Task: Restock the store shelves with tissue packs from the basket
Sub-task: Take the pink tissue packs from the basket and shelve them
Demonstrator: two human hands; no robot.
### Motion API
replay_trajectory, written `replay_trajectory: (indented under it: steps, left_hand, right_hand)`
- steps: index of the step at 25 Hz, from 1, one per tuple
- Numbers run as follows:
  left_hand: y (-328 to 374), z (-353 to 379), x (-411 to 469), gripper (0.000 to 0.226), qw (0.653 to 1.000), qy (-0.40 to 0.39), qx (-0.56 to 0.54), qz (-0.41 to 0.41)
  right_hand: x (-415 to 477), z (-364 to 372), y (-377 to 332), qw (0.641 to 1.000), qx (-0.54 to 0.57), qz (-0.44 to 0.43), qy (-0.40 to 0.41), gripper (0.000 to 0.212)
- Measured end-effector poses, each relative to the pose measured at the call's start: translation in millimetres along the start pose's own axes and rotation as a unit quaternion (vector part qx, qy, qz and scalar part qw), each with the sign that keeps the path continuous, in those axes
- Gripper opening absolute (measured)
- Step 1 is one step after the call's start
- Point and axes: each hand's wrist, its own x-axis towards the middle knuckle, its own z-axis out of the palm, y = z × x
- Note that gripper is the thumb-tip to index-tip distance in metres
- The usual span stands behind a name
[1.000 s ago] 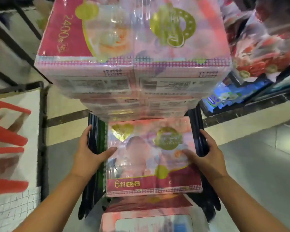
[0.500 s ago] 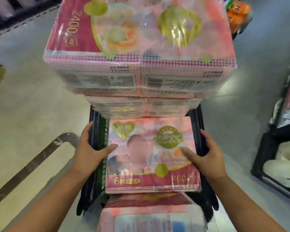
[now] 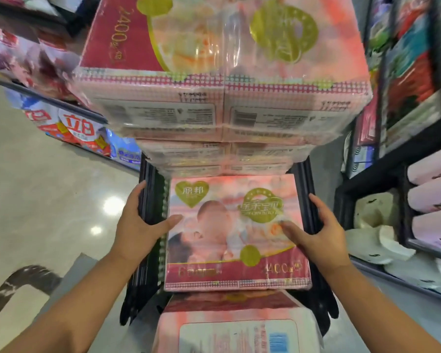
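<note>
I carry a black basket (image 3: 148, 200) piled with pink tissue packs. A tall stack of packs (image 3: 224, 72) rises at its far end, and a flat pack (image 3: 234, 233) with a gold heart lies nearer me. Another pack (image 3: 237, 327) sits closest to my body. My left hand (image 3: 138, 225) grips the basket's left rim, thumb lying on the flat pack. My right hand (image 3: 318, 230) grips the right rim, thumb also on that pack.
Store shelves stand on both sides of the aisle. The left shelf (image 3: 54, 103) holds red and blue bagged goods. The dark right shelf (image 3: 397, 159) holds pink packs and white rolls (image 3: 374, 245). Glossy floor (image 3: 49, 200) lies to the left below.
The view has swung round with the basket: open floor gave way to shelves on both sides. Both hands keep the same hold on the basket rims.
</note>
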Motion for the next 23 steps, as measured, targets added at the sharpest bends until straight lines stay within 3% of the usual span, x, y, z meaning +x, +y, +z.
replay_trajectory:
  steps: [12,19,23]
  left_hand:
    - [153.1,204.5,318.6,0.120,0.987,-0.141,0.047,0.059]
    - [247.6,350.4,486.8,0.110,0.983,-0.148,0.041,0.097]
    - [298.0,419.3,582.4,0.102,0.983,-0.153,0.019,0.096]
  right_hand:
    - [278.7,-94.4,-3.7,0.980,0.064,0.090,0.165,0.092]
    - [492.6,-174.1,-13.4,0.983,0.015,0.090,0.160,0.113]
    - [614.3,-207.5,-32.7,0.978,0.050,0.100,0.175,0.097]
